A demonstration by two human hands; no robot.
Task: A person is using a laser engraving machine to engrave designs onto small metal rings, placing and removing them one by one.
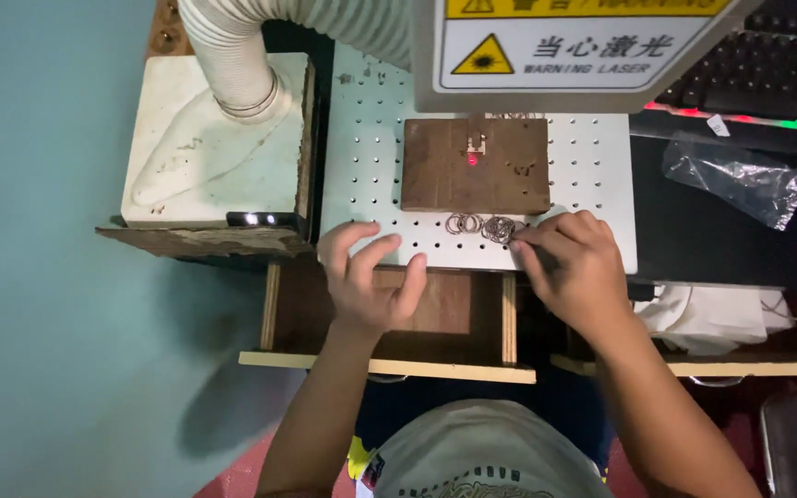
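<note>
A brown wooden block (475,165) with a red laser dot (471,160) is seen from the head camera on a white perforated plate (371,157), under a grey laser head (565,46). Left of the block, a ribbed white hose (232,55) is fixed to a box. Just in front of the block, small metal rings (483,225), too tangled to be counted, are pinched by the right hand (572,267), fingertips together. The left hand (368,277) is rested on the plate's edge, fingers loosely spread, nothing held.
</note>
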